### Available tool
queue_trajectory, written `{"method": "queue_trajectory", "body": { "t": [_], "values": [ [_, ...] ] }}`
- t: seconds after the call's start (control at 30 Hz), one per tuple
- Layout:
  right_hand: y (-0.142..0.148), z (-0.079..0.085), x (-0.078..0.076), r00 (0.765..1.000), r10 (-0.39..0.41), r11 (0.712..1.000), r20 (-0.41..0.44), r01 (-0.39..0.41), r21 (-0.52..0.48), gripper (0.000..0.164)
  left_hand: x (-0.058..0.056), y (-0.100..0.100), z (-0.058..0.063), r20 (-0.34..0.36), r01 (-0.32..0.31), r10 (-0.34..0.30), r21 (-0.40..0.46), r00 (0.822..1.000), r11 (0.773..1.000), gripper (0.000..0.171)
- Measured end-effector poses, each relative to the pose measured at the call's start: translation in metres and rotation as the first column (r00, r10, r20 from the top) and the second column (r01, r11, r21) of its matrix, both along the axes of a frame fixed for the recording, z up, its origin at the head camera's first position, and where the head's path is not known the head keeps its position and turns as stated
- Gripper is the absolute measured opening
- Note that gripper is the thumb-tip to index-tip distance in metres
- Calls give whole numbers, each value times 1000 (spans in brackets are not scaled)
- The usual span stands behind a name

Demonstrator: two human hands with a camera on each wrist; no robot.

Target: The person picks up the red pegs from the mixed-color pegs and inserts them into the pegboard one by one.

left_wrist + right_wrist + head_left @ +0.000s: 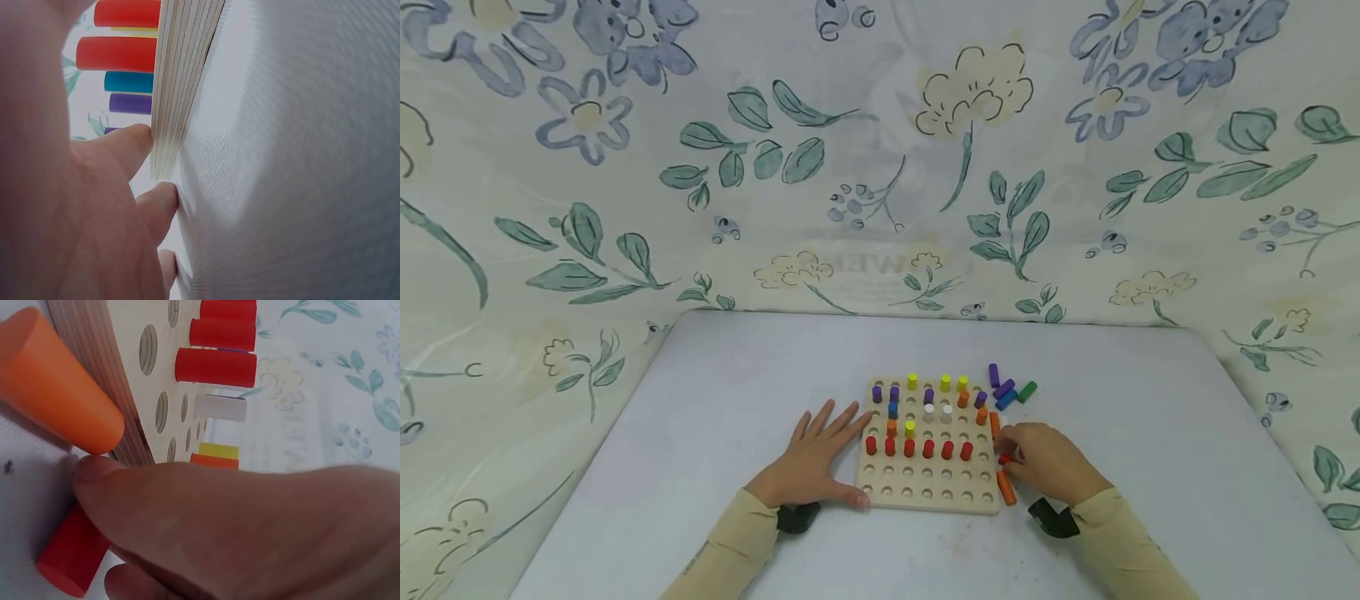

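Note:
A wooden pegboard (934, 505) lies on the table, with a row of red pegs (909, 448) standing across it. Against its left edge rests my left hand (808, 465), fingers spread and thumb at the near corner. The left wrist view shows a fingertip touching the board's side. Beside the right edge, my right hand (1047, 460) pinches a loose red peg (74, 553) low at the table. The thumb covers part of this peg, and an orange peg (59, 381) lies close to the thumb tip.
Purple, yellow, white, blue and orange pegs stand in the board's farther rows. Past its far right corner lie loose purple pegs (1003, 388), a blue peg (1007, 400) and a green peg (1027, 391). Another orange peg (995, 425) lies along the right edge. A floral cloth (887, 208) hangs behind.

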State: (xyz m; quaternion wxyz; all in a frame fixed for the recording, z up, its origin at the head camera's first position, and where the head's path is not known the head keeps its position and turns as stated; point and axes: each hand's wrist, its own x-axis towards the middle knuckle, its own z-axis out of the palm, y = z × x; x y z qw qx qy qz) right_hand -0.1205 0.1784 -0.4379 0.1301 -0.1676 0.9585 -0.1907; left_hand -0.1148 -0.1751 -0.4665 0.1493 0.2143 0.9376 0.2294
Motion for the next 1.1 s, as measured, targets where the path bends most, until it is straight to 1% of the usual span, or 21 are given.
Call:
{"method": "queue_trajectory", "body": {
  "t": [0.3,0.37,0.5,0.63,0.73,1.1],
  "values": [
    [2,-1,0,1000,2,1000,20,-2,6,17,1,1,-1,5,-5,5,13,1000,1000,117],
    [3,-1,0,1000,2,1000,16,-2,6,16,0,2,-1,7,-6,6,19,1000,1000,116],
    [5,1,-1,1000,5,1000,10,-5,1,13,-1,2,-2,10,-7,7,4,1000,1000,116],
    [4,2,-2,1000,-11,1000,9,11,0,10,-1,2,0,17,-14,14,-1,1000,1000,116],
    [4,3,-2,1000,-22,1000,-1,22,2,10,0,2,1,14,-15,15,0,1000,1000,116],
    [3,7,0,998,-20,1000,-65,19,-17,13,0,0,-3,5,-14,14,9,1000,1000,116]
  ]
}}
